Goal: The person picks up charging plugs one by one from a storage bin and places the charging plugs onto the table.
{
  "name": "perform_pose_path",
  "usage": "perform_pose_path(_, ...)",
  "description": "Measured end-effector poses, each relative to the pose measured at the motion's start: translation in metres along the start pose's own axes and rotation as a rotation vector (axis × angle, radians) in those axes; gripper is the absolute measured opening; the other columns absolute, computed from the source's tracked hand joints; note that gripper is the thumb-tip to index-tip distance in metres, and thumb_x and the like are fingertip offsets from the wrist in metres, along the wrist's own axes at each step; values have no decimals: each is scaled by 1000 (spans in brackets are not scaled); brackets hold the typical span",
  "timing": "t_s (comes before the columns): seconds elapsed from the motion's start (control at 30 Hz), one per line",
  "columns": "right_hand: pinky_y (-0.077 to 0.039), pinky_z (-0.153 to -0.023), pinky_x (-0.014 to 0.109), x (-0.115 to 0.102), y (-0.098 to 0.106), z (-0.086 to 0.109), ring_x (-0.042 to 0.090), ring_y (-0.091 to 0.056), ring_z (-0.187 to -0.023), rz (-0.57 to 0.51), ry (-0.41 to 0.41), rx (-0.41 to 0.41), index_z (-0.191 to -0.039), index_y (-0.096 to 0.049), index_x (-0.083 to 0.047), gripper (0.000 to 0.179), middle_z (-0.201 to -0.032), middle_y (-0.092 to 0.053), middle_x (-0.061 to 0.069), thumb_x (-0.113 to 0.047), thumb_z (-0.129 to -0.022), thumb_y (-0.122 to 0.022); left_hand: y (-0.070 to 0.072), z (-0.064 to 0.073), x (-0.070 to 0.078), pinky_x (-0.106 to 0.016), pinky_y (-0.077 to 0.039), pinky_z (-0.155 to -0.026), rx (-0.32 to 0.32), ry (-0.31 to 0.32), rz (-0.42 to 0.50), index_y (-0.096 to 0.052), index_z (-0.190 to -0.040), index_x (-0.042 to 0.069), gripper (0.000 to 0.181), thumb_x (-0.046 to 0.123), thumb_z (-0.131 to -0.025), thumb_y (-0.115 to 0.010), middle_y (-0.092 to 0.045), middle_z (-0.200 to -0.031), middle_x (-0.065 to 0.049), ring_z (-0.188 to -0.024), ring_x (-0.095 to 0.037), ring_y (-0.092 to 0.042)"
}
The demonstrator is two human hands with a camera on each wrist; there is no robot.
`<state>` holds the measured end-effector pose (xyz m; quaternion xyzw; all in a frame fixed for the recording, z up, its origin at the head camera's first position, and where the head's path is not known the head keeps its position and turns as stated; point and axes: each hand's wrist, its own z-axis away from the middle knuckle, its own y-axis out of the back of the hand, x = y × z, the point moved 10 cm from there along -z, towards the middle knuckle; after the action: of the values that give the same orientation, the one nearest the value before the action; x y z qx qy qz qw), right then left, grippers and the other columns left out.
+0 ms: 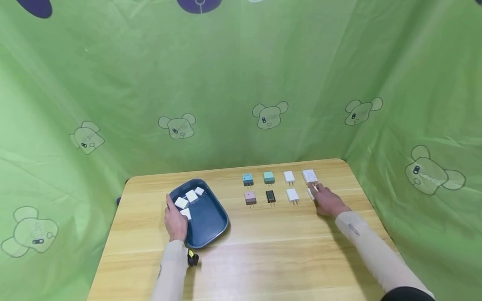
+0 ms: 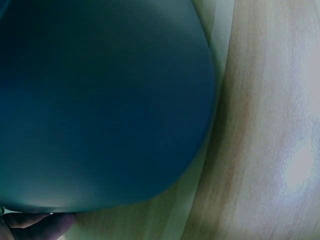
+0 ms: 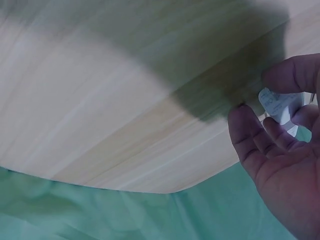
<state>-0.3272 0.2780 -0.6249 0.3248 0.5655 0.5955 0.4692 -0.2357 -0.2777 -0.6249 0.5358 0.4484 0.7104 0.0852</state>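
My left hand (image 1: 175,221) grips the left side of a dark blue tray (image 1: 208,234). Several white charger plugs (image 1: 191,196) lie inside, toward the tray's left and far side. The tray's smooth wall (image 2: 115,125) fills much of the left wrist view, with fingertips (image 2: 45,227) at its lower edge. Over at the right end of two rows of chargers, my right hand (image 1: 328,201) pinches a white charger (image 3: 280,104) between thumb and fingers. A larger white charger (image 1: 309,176) lies just beyond those fingers. Part of the pinched charger is hidden by the hand.
The rows on the wooden table (image 1: 256,259) hold a blue charger (image 1: 247,179), a teal charger (image 1: 269,177), a pink charger (image 1: 250,197), a black charger (image 1: 270,196) and two white chargers (image 1: 292,195) on the table. Green curtain (image 1: 226,83) surrounds the back and sides.
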Motion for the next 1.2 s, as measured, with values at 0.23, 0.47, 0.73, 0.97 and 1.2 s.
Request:
perform_pose_path(0.23, -58, -78, 61, 3, -3, 2, 48, -58, -105, -9, -28, -16, -158, -27, -2, 84, -129, -49, 37, 0, -83, -65, 1, 0, 2, -62, -49, -104, 3, -4, -10, -12, -164, 16, 101, -13, -81, -61, -50, -141, -38, -118, -55, -58)
perform_pose_path(0.47, -59, -72, 60, 1, 26, 2, 48, -61, -100, -58, -74, 81, -158, -27, -7, 95, -127, -51, 35, 6, -73, -69, 0, 1, 3, -62, -49, -105, -6, -6, -13, -7, -165, 19, 105, -13, -81, -61, -49, -142, -37, -119, -55, -58)
perform_pose_path(0.73, -51, -93, 65, -18, 80, -16, 50, -53, -119, -58, -92, 246, -152, -37, -1, 73, -133, -51, 32, 1, -82, -58, -1, 0, 1, -62, -50, -104, 5, -17, -20, -7, -165, 19, 105, -13, -81, -62, -50, -140, -38, -117, -55, -59)
perform_pose_path(0.97, -45, -106, 67, -60, 98, -35, 49, -46, -132, -132, -47, 266, -153, -37, -2, 71, -145, -46, 29, -3, -84, -55, 0, 0, 2, -62, -50, -104, 0, -10, -7, -9, -165, 19, 104, -13, -81, -61, -50, -141, -37, -118, -55, -59)
perform_pose_path(1.2, -45, -113, 58, -128, 111, -54, 41, -49, -135, -160, 40, 275, -151, -42, -4, 70, -148, -49, 23, -1, -83, -58, 0, -1, 2, -61, -50, -103, -8, -1, -17, -8, -165, 19, 105, -13, -80, -61, -51, -140, -37, -116, -55, -59)
